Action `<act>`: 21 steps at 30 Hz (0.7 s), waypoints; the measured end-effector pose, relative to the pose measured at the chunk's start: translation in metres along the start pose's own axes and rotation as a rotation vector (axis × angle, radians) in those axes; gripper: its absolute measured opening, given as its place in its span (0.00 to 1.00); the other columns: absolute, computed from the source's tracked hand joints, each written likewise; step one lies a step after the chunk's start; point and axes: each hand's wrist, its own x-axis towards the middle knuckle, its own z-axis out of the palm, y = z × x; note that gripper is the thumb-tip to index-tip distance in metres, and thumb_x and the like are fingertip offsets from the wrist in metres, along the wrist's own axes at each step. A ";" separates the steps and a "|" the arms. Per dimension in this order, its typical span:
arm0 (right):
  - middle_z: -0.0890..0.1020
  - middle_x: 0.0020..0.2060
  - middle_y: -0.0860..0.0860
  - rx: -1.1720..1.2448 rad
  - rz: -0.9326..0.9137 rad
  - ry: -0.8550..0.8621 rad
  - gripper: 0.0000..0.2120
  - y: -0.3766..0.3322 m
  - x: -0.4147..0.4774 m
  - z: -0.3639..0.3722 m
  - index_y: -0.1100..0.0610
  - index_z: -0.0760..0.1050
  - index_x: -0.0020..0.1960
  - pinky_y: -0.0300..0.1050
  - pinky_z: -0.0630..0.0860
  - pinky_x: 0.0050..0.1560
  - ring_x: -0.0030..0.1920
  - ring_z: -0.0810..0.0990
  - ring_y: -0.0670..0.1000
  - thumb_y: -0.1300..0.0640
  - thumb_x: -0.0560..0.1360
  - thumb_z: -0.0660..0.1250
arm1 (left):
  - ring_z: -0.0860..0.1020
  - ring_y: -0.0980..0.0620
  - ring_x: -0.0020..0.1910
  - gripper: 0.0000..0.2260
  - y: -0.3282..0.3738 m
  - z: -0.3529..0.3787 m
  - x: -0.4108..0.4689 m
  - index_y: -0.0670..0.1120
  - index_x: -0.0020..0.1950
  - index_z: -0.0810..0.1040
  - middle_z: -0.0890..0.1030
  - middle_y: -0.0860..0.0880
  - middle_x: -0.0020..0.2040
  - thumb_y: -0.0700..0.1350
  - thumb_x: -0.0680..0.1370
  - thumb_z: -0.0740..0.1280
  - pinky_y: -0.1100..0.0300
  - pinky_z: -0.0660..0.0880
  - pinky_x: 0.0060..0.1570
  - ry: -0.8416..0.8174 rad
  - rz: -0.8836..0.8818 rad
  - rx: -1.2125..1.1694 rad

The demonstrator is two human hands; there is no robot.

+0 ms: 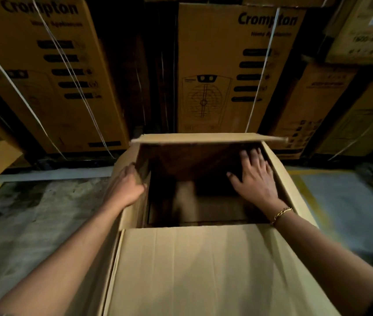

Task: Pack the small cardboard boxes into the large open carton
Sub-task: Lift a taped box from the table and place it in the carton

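We look down into the large carton [295, 201], which stands on the floor [32, 213] in the middle of the scene, just in front of a wall of stacked printed cartons [226, 71] bound with white straps. Its near flap [192, 270] lies folded out towards us and covers the near part of the top. The far flap [208, 137] juts level over the far edge, so the mouth is a dark square between the two. The right wall slants outward beside a yellow line [306, 185] painted on the floor. There is bare floor to the left and right of the carton, but the stack stands close behind it on the far side. The inside is dim. A pale blurred shape [184, 201] lies low near the middle of the bottom, and we cannot tell whether it is one of the small boxes. No other small box can be made out. The left hand [128, 183] grasps the carton's left wall at its top edge, with the fingers curled over the cardboard and the thumb towards the opening. The right hand [256, 176] is released, with its palm down and its fingers spread and straight. It reaches into the mouth close to the right wall and far corner and holds nothing. We cannot tell whether its fingertips touch the cardboard. A gold chain bracelet [282, 214] sits on the right wrist, above the carton's right rim.
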 end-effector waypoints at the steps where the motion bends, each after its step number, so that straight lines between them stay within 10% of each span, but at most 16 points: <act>1: 0.47 0.82 0.57 0.003 -0.016 0.021 0.39 0.000 0.016 -0.006 0.52 0.47 0.82 0.58 0.46 0.79 0.81 0.43 0.57 0.36 0.79 0.58 | 0.66 0.37 0.73 0.38 0.005 -0.004 0.015 0.52 0.81 0.51 0.59 0.44 0.80 0.51 0.77 0.69 0.40 0.69 0.68 -0.019 0.003 0.018; 21: 0.49 0.82 0.51 -0.162 0.068 -0.271 0.35 0.049 0.127 0.015 0.50 0.59 0.80 0.67 0.55 0.76 0.81 0.43 0.58 0.42 0.77 0.67 | 0.78 0.40 0.58 0.39 0.028 0.011 0.085 0.51 0.81 0.40 0.73 0.39 0.68 0.48 0.79 0.64 0.49 0.76 0.49 0.128 -0.024 0.364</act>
